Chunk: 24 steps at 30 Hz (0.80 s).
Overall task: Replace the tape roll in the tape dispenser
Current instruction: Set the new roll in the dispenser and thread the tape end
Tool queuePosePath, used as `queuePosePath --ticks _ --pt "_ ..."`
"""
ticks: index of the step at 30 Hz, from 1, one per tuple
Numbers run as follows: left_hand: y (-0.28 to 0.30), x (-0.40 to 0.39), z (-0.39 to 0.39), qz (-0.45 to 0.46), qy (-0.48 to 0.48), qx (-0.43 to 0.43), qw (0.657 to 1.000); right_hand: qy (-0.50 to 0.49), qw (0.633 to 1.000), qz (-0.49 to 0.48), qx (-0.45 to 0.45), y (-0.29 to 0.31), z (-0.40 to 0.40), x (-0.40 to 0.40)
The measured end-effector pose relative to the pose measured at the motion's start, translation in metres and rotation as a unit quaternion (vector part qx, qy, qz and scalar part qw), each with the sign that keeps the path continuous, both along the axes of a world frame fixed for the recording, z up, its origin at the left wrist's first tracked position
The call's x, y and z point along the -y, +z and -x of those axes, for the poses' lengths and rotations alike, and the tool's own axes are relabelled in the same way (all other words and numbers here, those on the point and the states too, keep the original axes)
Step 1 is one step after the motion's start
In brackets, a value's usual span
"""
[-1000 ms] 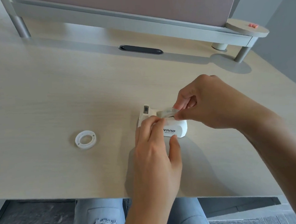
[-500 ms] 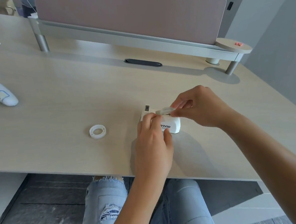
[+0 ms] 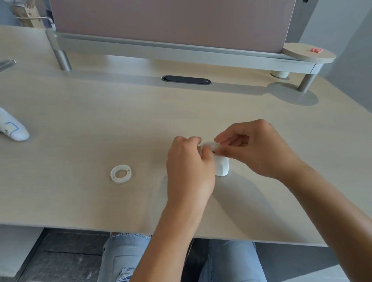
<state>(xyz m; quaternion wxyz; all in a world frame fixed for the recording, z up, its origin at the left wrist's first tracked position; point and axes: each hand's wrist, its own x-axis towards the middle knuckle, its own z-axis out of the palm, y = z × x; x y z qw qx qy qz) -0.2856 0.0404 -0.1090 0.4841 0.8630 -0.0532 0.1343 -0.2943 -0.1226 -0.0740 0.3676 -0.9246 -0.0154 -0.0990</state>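
A small white tape dispenser (image 3: 222, 165) stands on the wooden desk (image 3: 113, 128), mostly hidden by both hands. My left hand (image 3: 188, 169) wraps over its left side and front, covering the printed label. My right hand (image 3: 254, 149) is at the dispenser's top, thumb and forefinger pinched together on the tape end near the cutter; the tape itself is barely visible. A white empty tape core ring (image 3: 121, 174) lies flat on the desk, well to the left of my left hand.
A white handheld device (image 3: 5, 124) lies at the far left of the desk. A grey shelf rail (image 3: 174, 51) with a pink-grey divider panel runs along the back. A black cable slot (image 3: 186, 80) sits mid-back. The desk's front edge is close below my wrists.
The view has tilted back, showing more of the desk. My left hand has slid up over the dispenser, hiding its label. My right hand stays pinched at the dispenser's top.
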Motion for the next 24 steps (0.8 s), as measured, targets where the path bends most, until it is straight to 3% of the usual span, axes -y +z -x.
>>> queuePosePath --ticks 9,14,17,24 --pt "0.009 0.008 0.000 0.029 0.044 0.015 0.999 0.033 0.992 -0.119 0.018 -0.019 -0.004 0.013" --pt "0.022 0.013 -0.003 0.024 0.047 -0.034 0.998 0.032 0.989 -0.144 0.025 -0.021 -0.002 0.017" --pt "0.029 0.014 -0.006 0.008 0.050 -0.053 0.997 0.025 0.992 -0.125 0.025 -0.023 0.000 0.017" --pt "0.040 0.017 -0.014 -0.133 0.035 -0.059 0.989 0.030 0.999 -0.021 0.029 -0.022 0.003 0.004"
